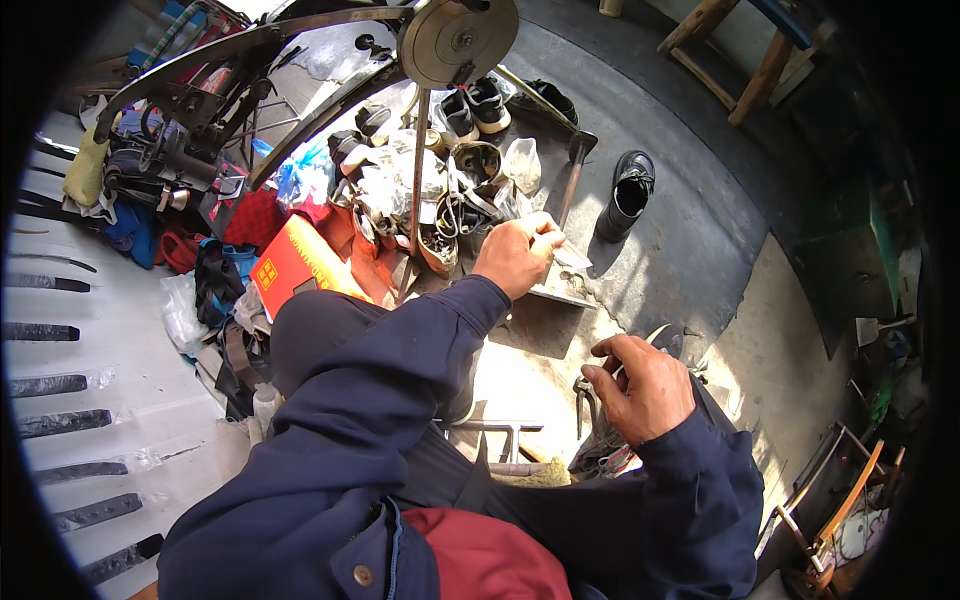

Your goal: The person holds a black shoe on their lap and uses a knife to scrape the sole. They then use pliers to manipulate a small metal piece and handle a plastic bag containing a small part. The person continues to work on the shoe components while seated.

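Observation:
My left hand (518, 255) is out in front, thumb and fingertips pressed together. A pale, thin piece (572, 256) lies just beyond its fingertips; whether they hold it I cannot tell. Beside this hand stands a metal post (572, 185) with a flat top, above a metal plate (562, 296). Nearer and to the right is my right hand (645, 390), its fingers curled and thumb bent toward the index finger. Anything in that pinch is too small to make out. Dark-handled pincers (584, 405) stand close to its left. A black leather shoe (630, 195) rests farther off.
A hand-cranked sewing machine with a large wheel (460, 42) overhangs the upper left. Below it are heaped sneakers (487, 105), bags and a red-orange packet (300, 265). Dark strips (65, 422) line a white surface at left. A wooden stool (765, 75) stands far right.

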Available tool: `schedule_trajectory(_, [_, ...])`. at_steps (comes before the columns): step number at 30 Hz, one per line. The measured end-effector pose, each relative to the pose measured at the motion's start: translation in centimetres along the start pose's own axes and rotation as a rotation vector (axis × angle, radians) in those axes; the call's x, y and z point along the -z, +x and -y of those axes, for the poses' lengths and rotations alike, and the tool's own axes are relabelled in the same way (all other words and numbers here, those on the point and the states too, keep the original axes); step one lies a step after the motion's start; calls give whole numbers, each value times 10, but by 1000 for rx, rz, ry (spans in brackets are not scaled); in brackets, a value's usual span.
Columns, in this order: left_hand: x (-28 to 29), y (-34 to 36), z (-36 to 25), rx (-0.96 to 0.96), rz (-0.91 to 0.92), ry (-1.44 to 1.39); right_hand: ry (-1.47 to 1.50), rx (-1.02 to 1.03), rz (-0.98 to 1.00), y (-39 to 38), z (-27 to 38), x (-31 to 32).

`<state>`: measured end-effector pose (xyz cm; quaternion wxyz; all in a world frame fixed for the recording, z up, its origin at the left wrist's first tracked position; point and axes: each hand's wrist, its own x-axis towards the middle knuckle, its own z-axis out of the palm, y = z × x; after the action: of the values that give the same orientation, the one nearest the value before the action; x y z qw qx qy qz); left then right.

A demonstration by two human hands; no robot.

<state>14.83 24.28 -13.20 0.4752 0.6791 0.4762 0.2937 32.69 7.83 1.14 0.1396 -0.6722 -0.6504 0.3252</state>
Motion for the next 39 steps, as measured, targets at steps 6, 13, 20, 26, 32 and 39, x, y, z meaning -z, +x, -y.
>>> schedule_trajectory(6, [46,79,66,164,-37,-139,55,50,9,-12,-4,4])
schedule_trajectory(13, [94,147,124,131,-131,344,74,-8,27,-21,-8,16])
schedule_trajectory(20, [113,192,150,67,93,430,162,-15,101,-14,-10,29])
schedule_trajectory(26, [120,224,162,74,370,555,264,55,82,0,-3,34])
schedule_trajectory(32, [106,204,147,156,530,995,349,1,179,11,-3,38])
schedule_trajectory(39, [104,184,133,-54,582,1250,372,-22,175,10,-4,39])
